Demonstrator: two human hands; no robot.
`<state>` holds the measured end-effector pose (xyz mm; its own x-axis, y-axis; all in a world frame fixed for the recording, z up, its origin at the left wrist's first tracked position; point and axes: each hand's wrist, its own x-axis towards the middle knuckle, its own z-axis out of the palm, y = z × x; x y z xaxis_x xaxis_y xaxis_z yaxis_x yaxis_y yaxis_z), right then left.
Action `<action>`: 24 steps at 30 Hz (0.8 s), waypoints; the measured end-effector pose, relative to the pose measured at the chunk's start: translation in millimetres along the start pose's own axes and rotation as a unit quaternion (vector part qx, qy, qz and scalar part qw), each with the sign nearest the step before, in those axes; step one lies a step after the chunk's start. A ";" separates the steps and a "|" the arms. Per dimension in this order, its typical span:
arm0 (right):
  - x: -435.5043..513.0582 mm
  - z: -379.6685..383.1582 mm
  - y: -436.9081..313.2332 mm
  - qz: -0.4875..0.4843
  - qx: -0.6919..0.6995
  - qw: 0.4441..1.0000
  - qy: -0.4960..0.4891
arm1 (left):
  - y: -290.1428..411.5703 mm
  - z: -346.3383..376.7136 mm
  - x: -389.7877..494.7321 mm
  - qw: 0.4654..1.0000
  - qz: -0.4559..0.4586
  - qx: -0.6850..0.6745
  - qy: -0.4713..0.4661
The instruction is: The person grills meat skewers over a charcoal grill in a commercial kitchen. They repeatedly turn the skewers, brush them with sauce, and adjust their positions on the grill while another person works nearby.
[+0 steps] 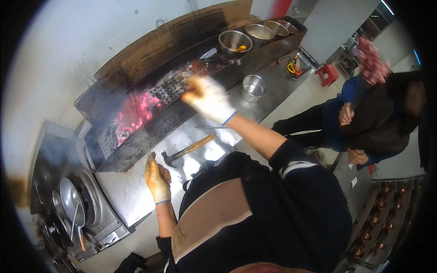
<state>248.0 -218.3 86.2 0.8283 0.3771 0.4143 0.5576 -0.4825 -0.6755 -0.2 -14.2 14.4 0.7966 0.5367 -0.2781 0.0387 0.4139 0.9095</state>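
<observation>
My left hand [158, 181], in a stained white work glove, grips the near ends of several thin metal skewers [146, 141]. They reach across the near wall of a long charcoal grill [164, 117] over glowing coals [146, 104]; their far ends are blurred in smoke. My right hand [210, 99], gloved and blurred by motion, is over the grill's near edge, beside the grey, unlit-looking charcoal [167, 83]. Its thumb and fingers look apart, with nothing visible between them. Below the grill, a claw hammer [187, 150] with a wooden handle lies on the steel counter.
Several metal pots stand along the grill's far right, one pot [235, 41] holding a yellow utensil. A steel container [253, 88] and a tray with scissors [294, 68] are on the counter. A wok [72, 198] sits left. Another person [372, 112] stands right, near a red stool [327, 75].
</observation>
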 end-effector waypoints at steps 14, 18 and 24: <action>131.1 -115.4 181.8 0.254 -0.127 0.958 0.032 | -0.5 -10.7 12.3 0.851 0.190 0.476 0.111; 148.4 -113.4 206.8 0.203 -0.072 0.963 0.159 | -13.2 -1.9 9.7 0.782 0.239 0.554 0.155; 162.3 -79.5 236.1 0.209 0.229 0.919 0.244 | -16.4 56.1 6.2 0.985 0.024 0.102 0.140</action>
<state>518.4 -333.9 42.4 0.9529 -0.2190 0.2099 0.1969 -0.0797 -0.9772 37.9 -58.9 15.1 0.6043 0.7456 -0.2810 0.1483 0.2413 0.9591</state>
